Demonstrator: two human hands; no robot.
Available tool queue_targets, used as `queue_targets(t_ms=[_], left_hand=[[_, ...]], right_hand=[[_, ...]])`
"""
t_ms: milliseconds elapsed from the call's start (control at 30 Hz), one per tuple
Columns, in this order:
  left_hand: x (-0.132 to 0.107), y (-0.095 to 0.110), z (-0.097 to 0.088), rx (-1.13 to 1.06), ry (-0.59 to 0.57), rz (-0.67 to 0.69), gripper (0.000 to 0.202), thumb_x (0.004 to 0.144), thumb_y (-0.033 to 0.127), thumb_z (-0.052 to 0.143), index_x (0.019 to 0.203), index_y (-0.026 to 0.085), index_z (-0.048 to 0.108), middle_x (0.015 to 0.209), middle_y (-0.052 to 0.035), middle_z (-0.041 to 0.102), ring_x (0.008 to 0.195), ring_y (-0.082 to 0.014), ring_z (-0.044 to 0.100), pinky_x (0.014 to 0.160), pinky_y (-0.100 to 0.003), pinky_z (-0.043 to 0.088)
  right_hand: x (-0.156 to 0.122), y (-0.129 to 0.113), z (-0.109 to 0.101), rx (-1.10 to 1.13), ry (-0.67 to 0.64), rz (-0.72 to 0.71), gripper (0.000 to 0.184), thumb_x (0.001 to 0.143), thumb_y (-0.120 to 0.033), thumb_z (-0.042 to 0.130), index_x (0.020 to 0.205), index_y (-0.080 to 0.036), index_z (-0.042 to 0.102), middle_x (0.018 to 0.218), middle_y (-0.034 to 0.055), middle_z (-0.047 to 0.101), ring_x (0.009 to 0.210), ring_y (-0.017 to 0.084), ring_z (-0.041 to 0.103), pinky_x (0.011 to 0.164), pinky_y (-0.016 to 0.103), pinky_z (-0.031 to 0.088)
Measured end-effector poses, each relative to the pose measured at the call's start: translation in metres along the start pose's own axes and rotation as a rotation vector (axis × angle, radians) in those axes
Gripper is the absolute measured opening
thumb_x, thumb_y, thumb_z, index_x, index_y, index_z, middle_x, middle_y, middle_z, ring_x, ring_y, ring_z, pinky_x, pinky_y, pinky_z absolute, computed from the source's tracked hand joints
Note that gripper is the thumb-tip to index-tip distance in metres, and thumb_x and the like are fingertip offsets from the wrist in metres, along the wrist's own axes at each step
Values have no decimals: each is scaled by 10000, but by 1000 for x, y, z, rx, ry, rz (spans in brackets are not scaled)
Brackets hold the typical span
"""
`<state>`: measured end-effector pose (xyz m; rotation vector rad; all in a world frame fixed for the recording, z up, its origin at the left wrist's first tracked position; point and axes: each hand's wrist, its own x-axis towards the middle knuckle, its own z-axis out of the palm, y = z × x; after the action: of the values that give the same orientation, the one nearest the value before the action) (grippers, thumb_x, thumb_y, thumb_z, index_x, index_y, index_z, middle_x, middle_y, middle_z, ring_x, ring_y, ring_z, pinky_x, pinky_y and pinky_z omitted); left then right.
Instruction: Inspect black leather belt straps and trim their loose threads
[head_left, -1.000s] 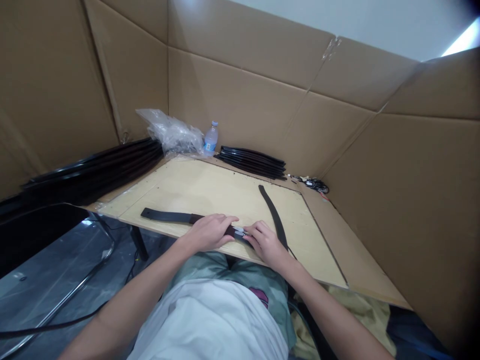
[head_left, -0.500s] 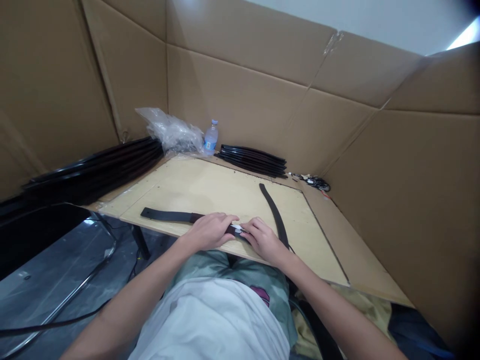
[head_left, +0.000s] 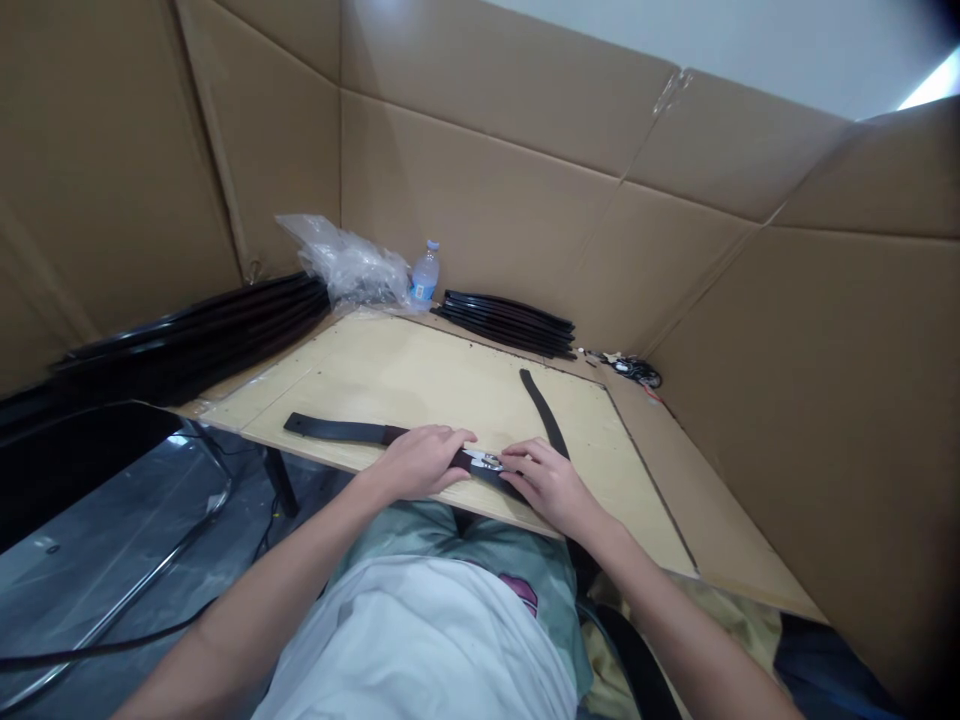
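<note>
A dark belt strap (head_left: 337, 431) lies along the near edge of the pale wooden board (head_left: 420, 380). My left hand (head_left: 420, 462) presses flat on the strap, fingers stretched toward a small silver buckle (head_left: 486, 461). My right hand (head_left: 551, 488) rests beside the buckle with its fingers curled onto the strap's end. A second stretch of belt (head_left: 541, 412) curves away from my right hand toward the back of the board.
Cardboard walls (head_left: 525, 170) enclose the desk. At the back stand a water bottle (head_left: 424, 274), a crumpled plastic bag (head_left: 345, 265), a stack of black belts (head_left: 510, 322) and small clips (head_left: 634, 368). Long black strips (head_left: 195, 335) lie at the left. A chair (head_left: 90, 470) is lower left.
My right hand has slid a little to the right, uncovering the silver buckle. My left hand stays on the strap.
</note>
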<state>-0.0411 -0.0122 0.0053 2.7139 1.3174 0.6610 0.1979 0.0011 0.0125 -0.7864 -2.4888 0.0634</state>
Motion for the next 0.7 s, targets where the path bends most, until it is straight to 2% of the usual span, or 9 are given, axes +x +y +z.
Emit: queue_targets(t_ms=[200, 400, 700], left_hand=[[0, 0, -1, -11, -6, -9, 392, 840, 417, 480, 1166, 203, 440, 1043, -88, 614, 986, -225, 568, 828, -321, 424], [-1, -1, -1, 4, -16, -1, 378, 843, 421, 471, 1148, 199, 448, 1030, -86, 617, 972, -227, 571, 820, -321, 431], [-1, 0, -1, 4, -22, -19, 356, 835, 416, 484, 1126, 212, 462, 1008, -72, 624, 948, -218, 580, 796, -310, 437]], right_hand=[[-1, 3, 0, 10, -3, -50, 201, 833, -149, 543, 1009, -186, 632, 954, 95, 618, 872, 198, 556, 759, 351, 516], [-1, 5, 1, -6, 9, -66, 291, 786, -64, 542, 1020, -205, 642, 952, 91, 625, 863, 200, 561, 739, 352, 525], [0, 2, 2, -12, 17, -75, 296, 793, -74, 534, 1031, -211, 645, 943, 86, 624, 850, 190, 561, 725, 333, 528]])
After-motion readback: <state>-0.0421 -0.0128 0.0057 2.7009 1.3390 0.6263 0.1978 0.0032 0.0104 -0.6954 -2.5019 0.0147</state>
